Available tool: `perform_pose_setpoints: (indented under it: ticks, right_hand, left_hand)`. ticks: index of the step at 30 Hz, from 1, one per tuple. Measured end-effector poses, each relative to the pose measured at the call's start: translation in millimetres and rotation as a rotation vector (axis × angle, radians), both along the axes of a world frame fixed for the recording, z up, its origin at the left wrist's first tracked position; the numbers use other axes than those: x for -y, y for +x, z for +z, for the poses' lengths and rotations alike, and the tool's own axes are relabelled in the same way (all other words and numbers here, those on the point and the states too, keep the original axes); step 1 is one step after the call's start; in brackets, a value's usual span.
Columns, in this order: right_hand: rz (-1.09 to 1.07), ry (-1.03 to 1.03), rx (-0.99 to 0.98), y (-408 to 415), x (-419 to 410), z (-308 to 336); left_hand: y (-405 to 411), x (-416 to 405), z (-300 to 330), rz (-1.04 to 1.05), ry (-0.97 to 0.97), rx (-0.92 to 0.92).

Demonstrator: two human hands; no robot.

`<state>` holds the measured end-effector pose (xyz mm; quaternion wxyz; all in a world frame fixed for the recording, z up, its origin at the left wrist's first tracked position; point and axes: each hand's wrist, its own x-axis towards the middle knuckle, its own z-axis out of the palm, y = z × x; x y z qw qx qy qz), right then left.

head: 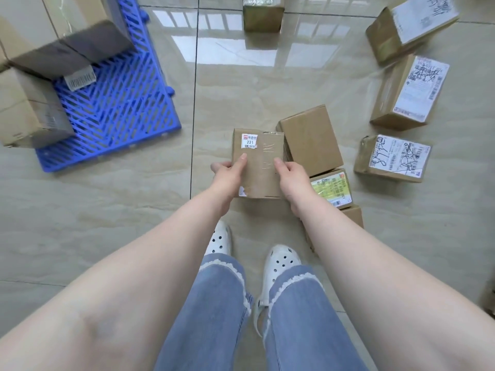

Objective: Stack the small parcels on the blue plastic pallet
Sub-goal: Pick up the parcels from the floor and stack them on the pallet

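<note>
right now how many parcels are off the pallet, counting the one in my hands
8 at least: the held parcel, plain box, green-label box, one behind the right arm, top-centre box, three labelled at right. Edges may hide more.

Small parcel (258,162), brown card, sticker "221": gripped by left hand (227,175) and right hand (290,175), thumbs on top. Plain box (310,139) just right of the grip; blue pallet (120,103), carrying boxes, well left.
</note>
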<state>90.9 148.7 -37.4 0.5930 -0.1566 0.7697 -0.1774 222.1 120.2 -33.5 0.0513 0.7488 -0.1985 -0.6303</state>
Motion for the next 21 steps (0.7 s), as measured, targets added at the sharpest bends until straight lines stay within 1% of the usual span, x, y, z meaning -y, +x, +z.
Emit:
perform_pose_setpoints:
  ticks: [4, 6, 9, 12, 15, 18, 21]
  right_hand:
    - [-0.066, -0.088, -0.050, 4, -2, 52]
    - [-0.080, -0.120, -0.028, 7, 1, 87]
    - [-0.081, -0.109, 0.039, 13, 5, 139]
    - [-0.055, -0.135, 0.076, 22, 8, 194]
    - [-0.028, -0.248, 0.153, 34, 7, 256]
    - [0.040, -0.330, 0.142, 50, 8, 307]
    - [0.094, -0.376, 0.151, 69, 13, 339]
  left_hand:
    - [4, -6, 52, 0.011, -0.119, -0.010]
    - [8, -13, 84, 0.031, -0.160, -0.045]
    - [11, -25, 140, 0.076, -0.203, -0.120]
    - [18, -26, 196, 0.161, -0.240, -0.162]
    - [28, -20, 254, 0.220, -0.260, -0.219]
    - [42, -17, 306, 0.297, -0.298, -0.289]
    - [58, -20, 339, 0.357, -0.357, -0.260]
